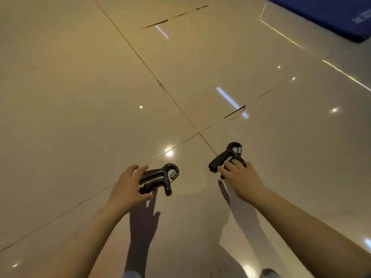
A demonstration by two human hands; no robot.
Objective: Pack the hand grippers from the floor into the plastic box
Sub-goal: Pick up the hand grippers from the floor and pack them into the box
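Two black hand grippers with silver springs are low in the middle of the head view, over a glossy beige tiled floor point(80, 97). My left hand point(128, 187) holds the left hand gripper point(160, 177) by its handles, thumb below and fingers above. Over the handles of the right hand gripper point(226, 157) my right hand point(241, 179) is closed, and the spring end sticks out beyond the fingers. The hands' shadows fall apart from them on the floor, so both grippers seem lifted. No plastic box is in view.
A dark blue mat point(331, 15) lies at the top right corner. Ceiling lights reflect off the tiles, and dark grout lines cross the middle. My shoes point(269, 273) show at the bottom edge.
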